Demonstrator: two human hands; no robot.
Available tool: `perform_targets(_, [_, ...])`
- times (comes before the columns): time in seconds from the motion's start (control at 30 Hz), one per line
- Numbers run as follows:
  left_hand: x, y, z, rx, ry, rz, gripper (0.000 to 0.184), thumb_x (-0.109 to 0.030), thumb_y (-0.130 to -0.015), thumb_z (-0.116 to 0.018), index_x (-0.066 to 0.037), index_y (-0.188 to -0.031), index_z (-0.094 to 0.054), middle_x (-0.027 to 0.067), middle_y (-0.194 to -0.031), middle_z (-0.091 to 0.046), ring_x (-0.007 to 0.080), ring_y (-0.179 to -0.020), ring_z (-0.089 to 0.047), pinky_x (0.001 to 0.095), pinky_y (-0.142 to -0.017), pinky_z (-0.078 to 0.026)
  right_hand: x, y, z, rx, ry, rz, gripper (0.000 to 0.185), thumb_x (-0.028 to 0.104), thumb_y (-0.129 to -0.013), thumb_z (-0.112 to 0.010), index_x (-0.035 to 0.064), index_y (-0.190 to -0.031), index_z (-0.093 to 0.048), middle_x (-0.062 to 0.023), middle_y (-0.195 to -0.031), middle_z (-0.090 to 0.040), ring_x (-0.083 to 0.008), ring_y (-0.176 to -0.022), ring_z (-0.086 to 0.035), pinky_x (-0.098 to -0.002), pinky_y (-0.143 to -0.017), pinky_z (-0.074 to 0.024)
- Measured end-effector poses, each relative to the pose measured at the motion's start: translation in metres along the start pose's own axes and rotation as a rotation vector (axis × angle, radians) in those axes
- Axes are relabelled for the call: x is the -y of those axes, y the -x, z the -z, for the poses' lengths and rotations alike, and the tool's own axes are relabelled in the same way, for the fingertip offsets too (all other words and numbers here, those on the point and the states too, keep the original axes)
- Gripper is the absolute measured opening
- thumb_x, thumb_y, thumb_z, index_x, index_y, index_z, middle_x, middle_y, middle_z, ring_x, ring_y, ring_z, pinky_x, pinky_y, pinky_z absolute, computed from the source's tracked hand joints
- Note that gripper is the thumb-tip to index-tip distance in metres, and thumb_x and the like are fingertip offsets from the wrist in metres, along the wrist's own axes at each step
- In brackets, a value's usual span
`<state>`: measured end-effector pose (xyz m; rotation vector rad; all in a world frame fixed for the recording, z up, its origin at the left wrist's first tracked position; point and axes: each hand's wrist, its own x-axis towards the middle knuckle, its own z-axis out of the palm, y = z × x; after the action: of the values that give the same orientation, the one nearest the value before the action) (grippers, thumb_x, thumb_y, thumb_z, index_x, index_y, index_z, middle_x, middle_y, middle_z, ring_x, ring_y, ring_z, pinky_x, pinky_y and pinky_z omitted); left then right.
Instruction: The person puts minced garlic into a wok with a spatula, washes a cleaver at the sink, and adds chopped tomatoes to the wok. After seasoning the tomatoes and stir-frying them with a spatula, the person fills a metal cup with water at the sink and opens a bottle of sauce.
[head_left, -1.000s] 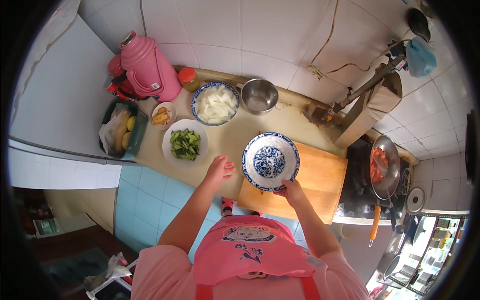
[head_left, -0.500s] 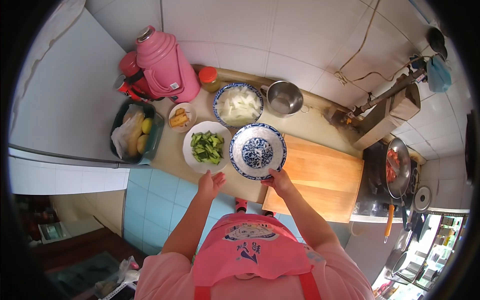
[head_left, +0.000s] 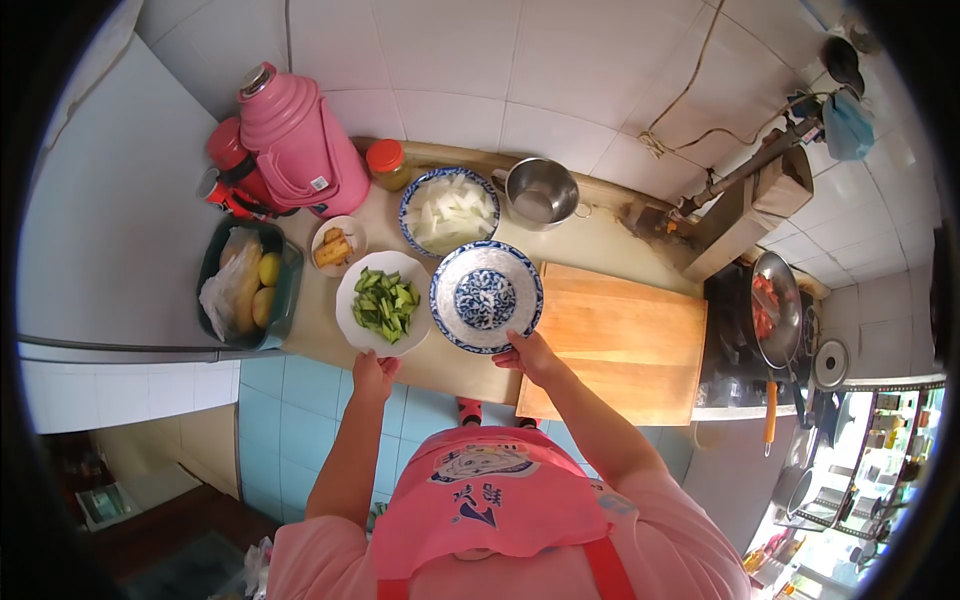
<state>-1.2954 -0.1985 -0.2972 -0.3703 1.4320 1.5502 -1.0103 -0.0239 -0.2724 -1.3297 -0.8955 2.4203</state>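
Observation:
My right hand [head_left: 532, 357] grips the near right rim of an empty blue-and-white patterned bowl [head_left: 487, 297], thumb over the edge. Left of it, a white plate [head_left: 347, 318] carries chopped green pieces, likely cucumber [head_left: 385, 303]. My left hand [head_left: 375, 376] is closed at that plate's near rim, fingertips on the edge and the other fingers partly hidden. Behind the two dishes stands a blue-rimmed bowl [head_left: 404, 213] of pale white slices [head_left: 452, 212].
A wooden cutting board [head_left: 620, 340] lies at the right, beside a stove with a wok [head_left: 776, 310] of red pieces. A steel pot [head_left: 541, 192], a jar [head_left: 388, 163], a small plate [head_left: 338, 246], a pink thermos [head_left: 305, 145] and a green basket [head_left: 285, 290] stand around the counter.
My left hand has gone from open, palm up, below the white plate to closing at its rim. My right hand keeps hold of the patterned bowl. The whole view has shifted slightly.

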Motion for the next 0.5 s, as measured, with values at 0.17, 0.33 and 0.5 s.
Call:
perform_targets(0.17, [0.013,-0.012,0.014,-0.015,0.024,0.034,0.030,-0.028,-0.100,-0.038,-0.009,-0.122,-0.042,0.0107,-0.107,-0.056,0.0227,-0.090,-0.058,0.0409,-0.080,-0.051,0.010,0.005,-0.007,0.028,0.143,-0.035,0.050,0.047,-0.097,-0.046,0.0013,-0.117,-0.050,-0.0156,-0.091,-0.066,-0.0220,-0.066,-0.066,-0.0359,-0.061,-0.0582])
perform_targets(0.33, [0.001,0.029,-0.011,-0.143,-0.096,0.108,0.044,-0.042,-0.097,-0.040,-0.011,-0.128,-0.041,0.0074,-0.111,-0.055,0.0202,-0.092,-0.057,0.0417,-0.077,-0.047,0.036,0.012,0.039,-0.236,0.349,-0.027,0.053,0.053,-0.093,-0.050,0.0004,-0.101,-0.051,-0.0135,-0.076,-0.062,-0.0190,-0.046,-0.056,-0.0314,-0.040,-0.0478])
perform_targets(0.5, [0.008,0.052,-0.005,-0.323,-0.106,0.067,0.043,-0.042,-0.095,-0.041,-0.013,-0.127,-0.042,0.0050,-0.115,-0.054,0.0189,-0.095,-0.058,0.0385,-0.075,-0.044,0.132,-0.014,0.054,-0.275,0.127,0.257,0.070,0.056,-0.091,-0.052,0.0060,-0.137,-0.037,-0.0168,-0.097,-0.063,-0.0215,-0.057,-0.061,-0.0338,-0.053,-0.0538])
